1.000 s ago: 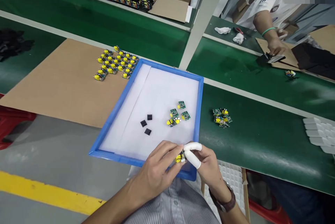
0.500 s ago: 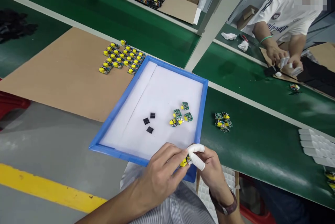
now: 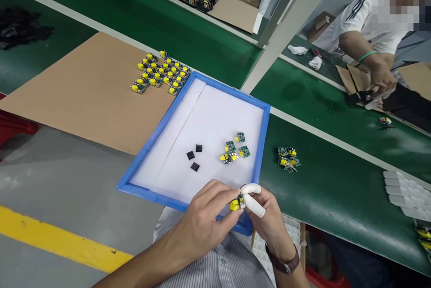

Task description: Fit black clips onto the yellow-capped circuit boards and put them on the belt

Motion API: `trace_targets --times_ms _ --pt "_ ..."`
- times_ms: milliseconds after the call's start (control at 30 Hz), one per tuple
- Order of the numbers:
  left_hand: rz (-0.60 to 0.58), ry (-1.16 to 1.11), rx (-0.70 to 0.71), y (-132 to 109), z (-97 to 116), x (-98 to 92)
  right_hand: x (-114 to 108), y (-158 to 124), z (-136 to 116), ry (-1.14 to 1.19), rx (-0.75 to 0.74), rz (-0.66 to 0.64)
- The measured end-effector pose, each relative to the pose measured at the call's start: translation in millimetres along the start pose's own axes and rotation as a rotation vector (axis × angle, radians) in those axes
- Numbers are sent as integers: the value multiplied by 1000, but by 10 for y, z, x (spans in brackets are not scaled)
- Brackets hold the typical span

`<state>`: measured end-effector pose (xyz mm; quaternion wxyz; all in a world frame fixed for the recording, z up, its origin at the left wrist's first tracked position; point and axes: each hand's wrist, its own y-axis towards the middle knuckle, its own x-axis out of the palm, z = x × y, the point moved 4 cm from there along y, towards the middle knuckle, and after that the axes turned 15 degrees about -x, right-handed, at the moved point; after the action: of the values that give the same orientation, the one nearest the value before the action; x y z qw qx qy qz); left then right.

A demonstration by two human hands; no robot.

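A small circuit board with a yellow part is held over the near edge of the blue-rimmed tray. My left hand pinches it from the left with thumb and fingers. On its other side, my right hand, with white covers on thumb and forefinger, grips the board's right edge. Several green boards with yellow parts lie on the tray's white lining, right of centre. Three black squares lie to their left.
Rows of yellow-topped boards stand on brown cardboard at the left. More boards lie on the green table right of the tray. Across the bench, a person's hands work by a box. A grey post rises behind the tray.
Both hands keep hold of the board, whose yellow part now shows more fully between them. The view has shifted slightly. The other person's arms have moved, with the hands closer together.
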<state>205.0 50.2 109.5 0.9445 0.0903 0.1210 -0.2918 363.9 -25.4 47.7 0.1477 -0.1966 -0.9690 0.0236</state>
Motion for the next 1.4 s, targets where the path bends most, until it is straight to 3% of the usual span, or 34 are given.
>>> trace_targets --times_ms 200,367,500,633,867,1133,1300,1400 --pt "-36 1 17 -7 80 14 -12 -40 -121 -184 -112 -107" --pt "-31 9 5 -14 24 29 42 -50 -303 -377 -189 -115" --pt "-50 15 50 -14 -34 42 86 -21 -256 -318 -132 -153" --pt "-41 -7 1 -12 -89 35 67 -22 -191 -332 -184 -100" --pt "-1 -59 -8 -9 -95 41 26 -35 -113 -231 -178 -136" --pt "-64 -77 -7 -47 -45 39 124 -162 -503 -667 -452 -232" --pt "-96 -47 58 -65 -4 44 134 -129 -481 -558 -271 -226" --pt "-87 -36 15 -57 -19 54 60 -112 -351 -400 -237 -157"
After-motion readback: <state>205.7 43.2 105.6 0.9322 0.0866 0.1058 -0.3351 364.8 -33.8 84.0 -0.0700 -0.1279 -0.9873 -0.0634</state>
